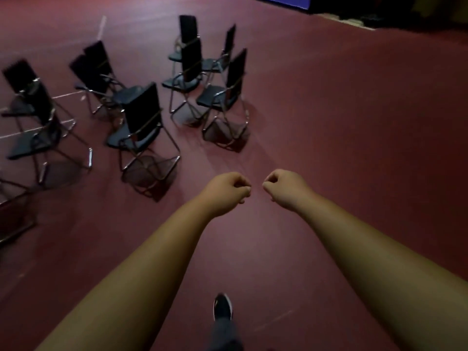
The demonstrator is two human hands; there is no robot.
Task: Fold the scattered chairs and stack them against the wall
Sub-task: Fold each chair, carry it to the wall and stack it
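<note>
Clenched on nothing, the left hand point(226, 192) and right hand point(286, 190) hover close together, right of the nearest chair point(145, 127), which stands unfolded with the other chairs point(188, 62) beyond it; best step close, open both hands, grasp its backrest point(143, 105) and tip up the seat point(126, 140).

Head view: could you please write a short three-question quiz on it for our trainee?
1. Multiple choice: the nearest chair is A) folded flat, B) unfolded and upright, C) lying on its side.
2. True or false: the left hand grips a chair.
3. Fill in: the chairs stand to the ___ of the right hand.
Key: 1 B; 2 false, both hands are curled and hold nothing; 3 left.
</note>
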